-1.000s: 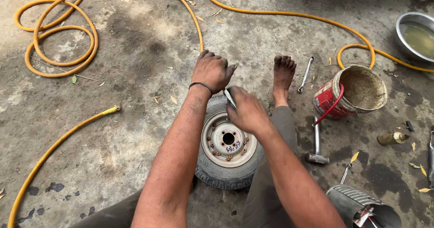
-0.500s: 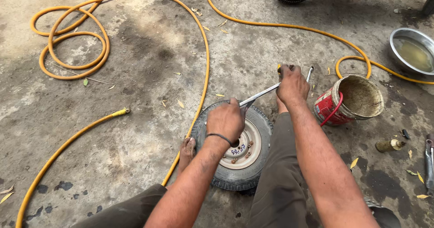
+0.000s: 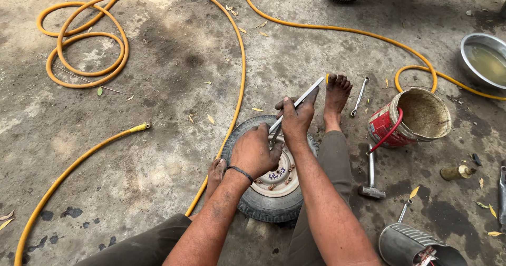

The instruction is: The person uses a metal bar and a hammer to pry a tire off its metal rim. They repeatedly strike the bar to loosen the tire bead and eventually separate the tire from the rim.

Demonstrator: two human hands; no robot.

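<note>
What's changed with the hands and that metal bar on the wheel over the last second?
The right hand went out toward the red bucket, took hold of the flat metal bar, and came back over the small wheel, angling the bar's lower end down at the rim. The left hand shifted from the far edge onto the rim. Wheel, hammer and yellow hose stayed put.

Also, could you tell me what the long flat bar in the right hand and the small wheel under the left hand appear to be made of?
The flat bar looks like bare steel: thin, straight, with a pale grey sheen. The tyre looks like black rubber, matte and dusty, with tread blocks. The rim seems to be cream-painted metal, scuffed, with rusty bolt heads around its centre. The right hand grips the bar; the left hand presses on the rim.
</note>
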